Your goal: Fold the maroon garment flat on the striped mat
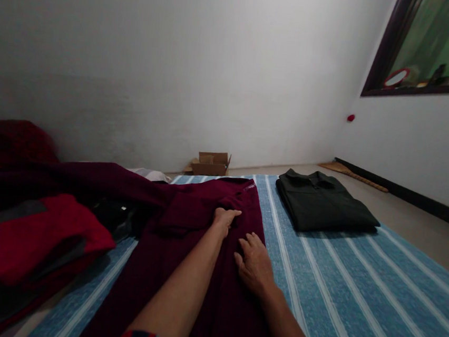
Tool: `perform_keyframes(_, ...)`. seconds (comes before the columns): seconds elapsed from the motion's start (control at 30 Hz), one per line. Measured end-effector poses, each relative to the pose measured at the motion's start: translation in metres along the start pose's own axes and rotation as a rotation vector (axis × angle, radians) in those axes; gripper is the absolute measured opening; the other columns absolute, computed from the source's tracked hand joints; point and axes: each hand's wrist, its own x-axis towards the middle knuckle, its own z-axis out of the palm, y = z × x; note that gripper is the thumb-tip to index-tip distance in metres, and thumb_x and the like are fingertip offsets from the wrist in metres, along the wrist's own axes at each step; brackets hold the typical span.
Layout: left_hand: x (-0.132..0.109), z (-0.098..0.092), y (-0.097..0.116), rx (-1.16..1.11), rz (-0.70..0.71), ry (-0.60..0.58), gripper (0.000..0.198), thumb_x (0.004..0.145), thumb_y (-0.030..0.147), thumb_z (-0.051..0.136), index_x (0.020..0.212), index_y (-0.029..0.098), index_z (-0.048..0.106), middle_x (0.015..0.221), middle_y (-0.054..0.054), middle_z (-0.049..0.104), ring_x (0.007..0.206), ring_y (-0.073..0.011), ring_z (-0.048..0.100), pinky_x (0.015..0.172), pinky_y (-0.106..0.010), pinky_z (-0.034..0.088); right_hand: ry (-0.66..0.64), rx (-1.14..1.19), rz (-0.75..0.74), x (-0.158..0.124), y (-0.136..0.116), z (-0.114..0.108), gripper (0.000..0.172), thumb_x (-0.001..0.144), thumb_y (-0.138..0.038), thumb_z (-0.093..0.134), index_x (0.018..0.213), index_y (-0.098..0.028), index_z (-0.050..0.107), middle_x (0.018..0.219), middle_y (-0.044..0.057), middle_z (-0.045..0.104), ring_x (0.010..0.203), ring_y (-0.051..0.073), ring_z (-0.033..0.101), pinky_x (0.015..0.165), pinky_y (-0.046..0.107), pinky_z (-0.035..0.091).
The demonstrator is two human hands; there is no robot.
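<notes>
A dark maroon long-sleeved garment, like a coat [185, 249], lies spread on a blue striped sheet in front of me, one sleeve stretched out to the left. My left hand [226, 218] is on its upper middle, fingers closed on a fold of the cloth; the fingertips are partly hidden. Close by on the right, my right hand [254, 259] rests palm down on the coat's right side, its fingers slightly bent and apart. A folded dark green collared shirt [322, 202] lies to the right, untouched by either hand.
The blue sheet with white stripes [356, 287] covers the surface under the clothes. Red and grey clothing [38, 240] is heaped at the left. An open cardboard box [211, 163] stands by the wall, and a broom-like item [351, 173] lies along the right wall.
</notes>
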Motion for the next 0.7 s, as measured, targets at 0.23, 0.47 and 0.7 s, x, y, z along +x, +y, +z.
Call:
perform_keyframes(0.23, 0.026, 0.003, 0.007, 0.103, 0.137, 0.025, 0.027, 0.052, 0.014, 0.071, 0.049, 0.016, 0.044, 0.045, 0.007, 0.040, 0.042, -0.0066, 0.038, 0.038, -0.018, 0.025, -0.076, -0.055, 0.002, -0.001, -0.008, -0.007, 0.047, 0.085, -0.032, 0.048, 0.129, -0.015, 0.049, 0.140, 0.016, 0.039, 0.134, 0.031, 0.025, 0.105, 0.043, 0.027)
perform_keyframes(0.47, 0.035, -0.002, -0.007, 0.152, 0.213, -0.005, 0.019, 0.064, 0.013, 0.060, 0.056, 0.017, 0.044, 0.046, 0.008, 0.040, 0.041, -0.0073, 0.040, 0.042, -0.019, 0.032, -0.111, -0.085, 0.003, 0.000, -0.011, -0.010, 0.047, 0.087, -0.032, 0.046, 0.131, -0.018, 0.047, 0.140, 0.014, 0.039, 0.133, 0.031, 0.026, 0.104, 0.045, 0.026)
perform_keyframes(0.7, 0.037, -0.005, -0.011, 0.313, 0.395, 0.004, 0.022, 0.059, 0.018, 0.072, 0.073, 0.014, 0.056, 0.069, 0.000, 0.060, 0.065, -0.0144, 0.057, 0.058, -0.022, 0.043, -0.133, -0.109, -0.003, 0.002, -0.009, -0.008, 0.046, 0.087, -0.033, 0.045, 0.131, -0.020, 0.046, 0.140, 0.014, 0.040, 0.132, 0.032, 0.028, 0.103, 0.046, 0.026)
